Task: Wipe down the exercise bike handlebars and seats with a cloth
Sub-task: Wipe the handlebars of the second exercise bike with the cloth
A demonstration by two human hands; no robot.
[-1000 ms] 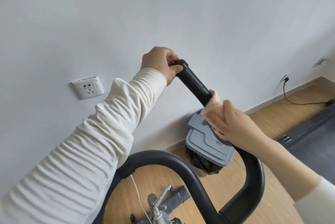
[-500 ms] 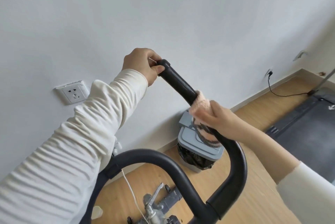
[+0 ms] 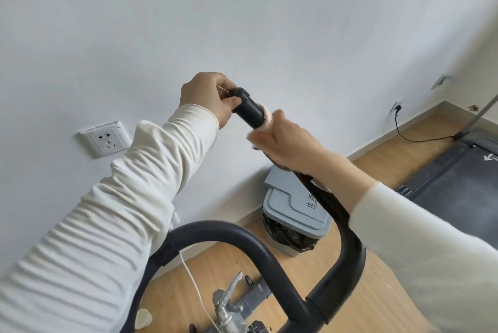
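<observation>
Black foam handlebar (image 3: 249, 109): the left hand (image 3: 207, 97) pinches its end cap, while the right hand (image 3: 285, 144) just below closes a pale cloth (image 3: 265, 118) around the grip (nearly at the tip). Lower bar and seats, unseen, probably remain.

cloth (image 3: 265, 119) mostly hidden, bin lettering (image 3: 312, 204) half covered

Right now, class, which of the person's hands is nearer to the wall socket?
Left. The left hand grips the handlebar tip, up and right of the wall socket. The right hand, holding the cloth, sits farther right along the bar.
</observation>
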